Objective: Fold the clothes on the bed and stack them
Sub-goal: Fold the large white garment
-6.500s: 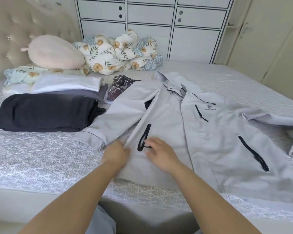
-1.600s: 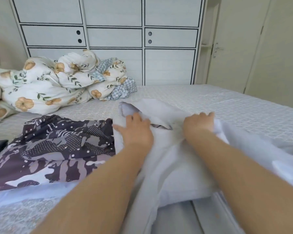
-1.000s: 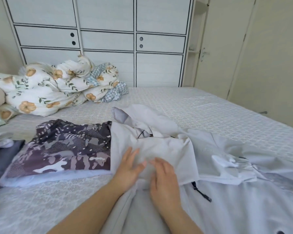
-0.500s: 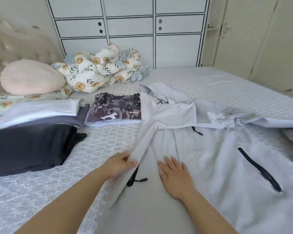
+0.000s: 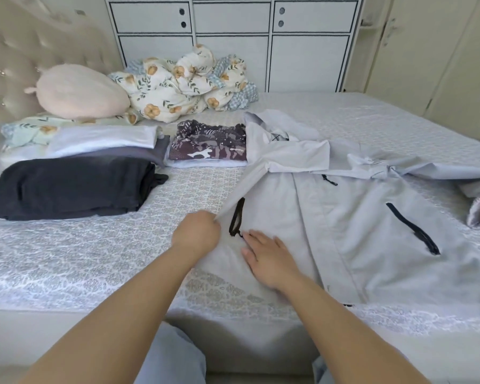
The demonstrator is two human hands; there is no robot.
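A light grey zip jacket (image 5: 352,217) lies spread across the bed, its left sleeve folded over the chest and its right sleeve stretched out to the right. My left hand (image 5: 197,232) grips the jacket's left side edge near the black pocket zip. My right hand (image 5: 269,257) presses flat on the jacket front beside that pocket. Folded clothes lie at the left: a black garment (image 5: 70,187), a white one (image 5: 103,138) on a grey one (image 5: 139,155), and a dark patterned garment (image 5: 208,145).
The bed (image 5: 94,259) has a grey patterned cover and its front edge runs below my hands. A pink pillow (image 5: 81,92) and a bunched floral quilt (image 5: 183,84) lie by the tufted headboard. White cabinets (image 5: 233,37) stand behind the bed.
My hands came down from the hood and folded sleeve to the jacket's lower left side. My left hand now grips the side edge and has drawn it inward. The view tilted down.
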